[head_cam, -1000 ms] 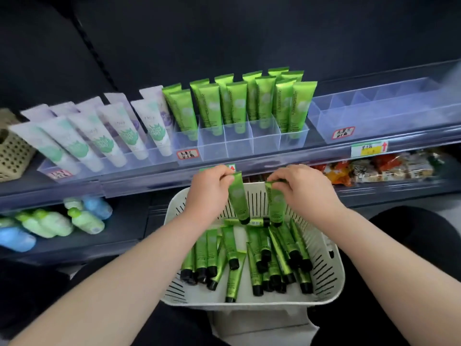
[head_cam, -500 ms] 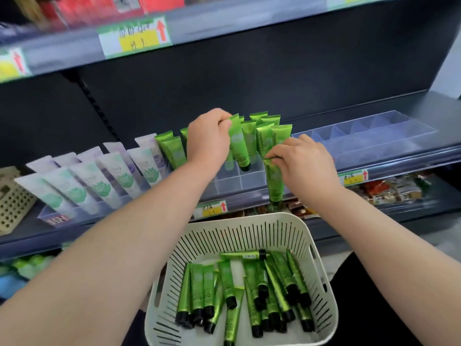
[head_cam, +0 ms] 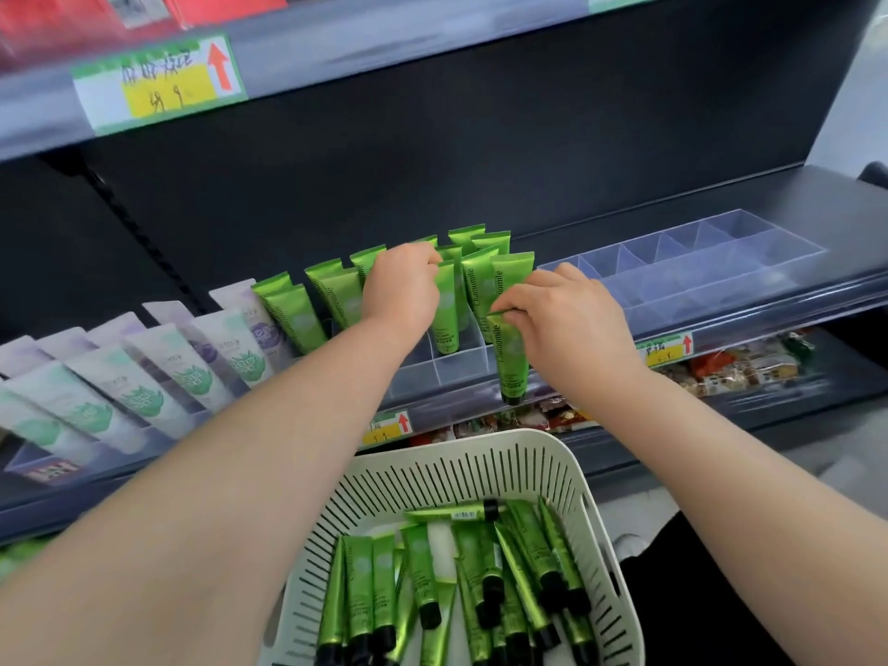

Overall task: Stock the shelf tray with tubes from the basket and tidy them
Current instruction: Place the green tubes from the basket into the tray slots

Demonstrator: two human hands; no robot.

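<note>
My left hand (head_cam: 401, 290) pinches the top of a green tube (head_cam: 444, 310) whose cap end sits down in a compartment of the clear shelf tray (head_cam: 459, 370). My right hand (head_cam: 564, 314) grips another green tube (head_cam: 510, 360) by its crimped top; it hangs cap down in front of the tray's front wall. Several green tubes (head_cam: 298, 310) stand in the tray's rear compartments. The white slotted basket (head_cam: 485, 466) below holds several green tubes (head_cam: 423, 576) lying loose.
White and lilac tubes (head_cam: 144, 382) fill a tray to the left. A clear divided tray (head_cam: 696, 266) sits on the shelf to the right. Price tags (head_cam: 387, 425) line the shelf edge. Snack packets (head_cam: 740, 367) lie on the shelf below.
Both hands rose from the basket to the shelf tray, each carrying a green tube. The left tube has gone down into a compartment; the right tube hangs at the tray's front.
</note>
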